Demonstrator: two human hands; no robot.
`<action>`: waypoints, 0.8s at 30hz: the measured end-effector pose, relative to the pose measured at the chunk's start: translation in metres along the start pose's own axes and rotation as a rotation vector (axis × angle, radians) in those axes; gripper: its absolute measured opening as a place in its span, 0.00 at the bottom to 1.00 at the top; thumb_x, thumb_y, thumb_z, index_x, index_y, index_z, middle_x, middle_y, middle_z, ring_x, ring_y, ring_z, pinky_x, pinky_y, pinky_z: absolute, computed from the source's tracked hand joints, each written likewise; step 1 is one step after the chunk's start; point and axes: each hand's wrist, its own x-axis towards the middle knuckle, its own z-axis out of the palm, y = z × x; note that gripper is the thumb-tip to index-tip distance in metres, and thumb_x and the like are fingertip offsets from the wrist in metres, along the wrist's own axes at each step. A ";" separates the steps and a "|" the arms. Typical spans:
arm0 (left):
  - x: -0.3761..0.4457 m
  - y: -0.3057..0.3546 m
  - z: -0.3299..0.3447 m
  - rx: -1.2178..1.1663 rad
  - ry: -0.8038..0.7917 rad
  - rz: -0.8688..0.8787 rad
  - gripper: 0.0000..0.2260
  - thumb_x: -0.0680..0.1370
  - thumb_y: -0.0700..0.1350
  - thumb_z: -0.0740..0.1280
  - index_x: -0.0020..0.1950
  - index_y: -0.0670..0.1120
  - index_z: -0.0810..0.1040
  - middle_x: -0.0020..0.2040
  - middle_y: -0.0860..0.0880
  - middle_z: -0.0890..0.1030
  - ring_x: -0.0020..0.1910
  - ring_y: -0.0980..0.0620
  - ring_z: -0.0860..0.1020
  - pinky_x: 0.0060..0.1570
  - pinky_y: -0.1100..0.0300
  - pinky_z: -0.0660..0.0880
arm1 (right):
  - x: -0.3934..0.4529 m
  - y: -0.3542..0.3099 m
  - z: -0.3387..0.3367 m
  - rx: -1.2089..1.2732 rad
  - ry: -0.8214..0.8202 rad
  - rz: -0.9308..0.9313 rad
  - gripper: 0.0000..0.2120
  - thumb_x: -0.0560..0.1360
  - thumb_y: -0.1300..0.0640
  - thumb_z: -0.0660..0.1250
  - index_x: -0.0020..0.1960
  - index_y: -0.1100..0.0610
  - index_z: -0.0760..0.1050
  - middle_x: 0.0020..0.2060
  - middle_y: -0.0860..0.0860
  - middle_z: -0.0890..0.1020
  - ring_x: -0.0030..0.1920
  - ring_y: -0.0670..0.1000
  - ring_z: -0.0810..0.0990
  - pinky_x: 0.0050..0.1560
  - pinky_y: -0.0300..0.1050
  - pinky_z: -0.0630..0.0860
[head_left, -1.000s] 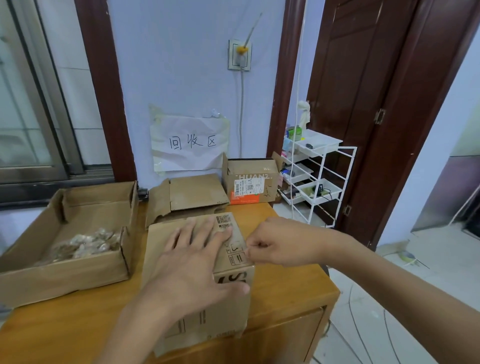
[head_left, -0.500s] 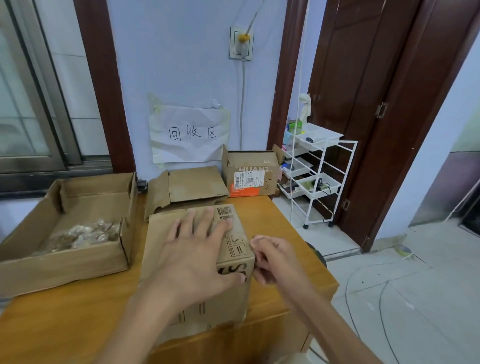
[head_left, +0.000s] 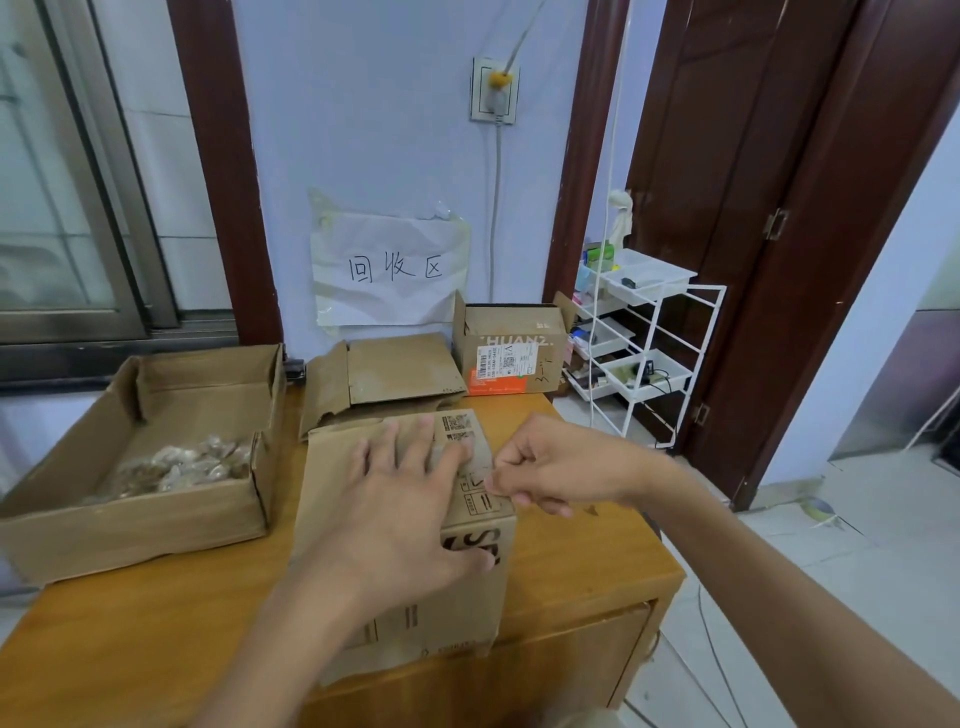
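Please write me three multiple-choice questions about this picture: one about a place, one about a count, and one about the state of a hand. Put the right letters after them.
1. Where on the table does the box with the orange stripe stand?
A. At the near front edge
B. At the far right corner, near the wall
C. At the far left corner

2. How many cardboard boxes are in view?
A. Two
B. Four
C. Six

3. What does the left hand do?
A. Holds a knife
B. Hangs beside the table
C. Lies flat on the closed box

Answers:
1 B: it stands at the back right, close to the wall.
2 B: the striped and closed ones, a flapped box and an open box with clear packets.
3 C: its straight fingers rest on the top, while the right hand pinches at the top's right edge.
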 end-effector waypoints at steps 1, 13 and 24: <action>0.000 -0.001 0.000 -0.007 0.005 0.001 0.46 0.73 0.74 0.64 0.82 0.60 0.45 0.84 0.47 0.37 0.82 0.40 0.36 0.81 0.41 0.40 | -0.002 0.009 0.007 0.127 0.037 -0.001 0.19 0.84 0.58 0.66 0.35 0.60 0.74 0.22 0.51 0.69 0.22 0.48 0.69 0.35 0.35 0.73; -0.002 -0.003 0.011 -0.004 0.070 0.005 0.46 0.71 0.76 0.63 0.81 0.61 0.44 0.84 0.50 0.38 0.83 0.42 0.36 0.81 0.42 0.40 | -0.011 0.036 0.075 0.582 0.441 0.002 0.18 0.82 0.48 0.68 0.37 0.57 0.74 0.28 0.56 0.77 0.24 0.51 0.72 0.24 0.39 0.66; -0.003 0.001 0.010 0.003 0.087 0.012 0.43 0.72 0.75 0.64 0.80 0.60 0.48 0.85 0.48 0.41 0.83 0.39 0.38 0.81 0.39 0.42 | 0.013 -0.019 -0.012 -0.585 -0.021 0.024 0.18 0.81 0.54 0.68 0.35 0.59 0.77 0.26 0.51 0.72 0.25 0.47 0.69 0.32 0.46 0.67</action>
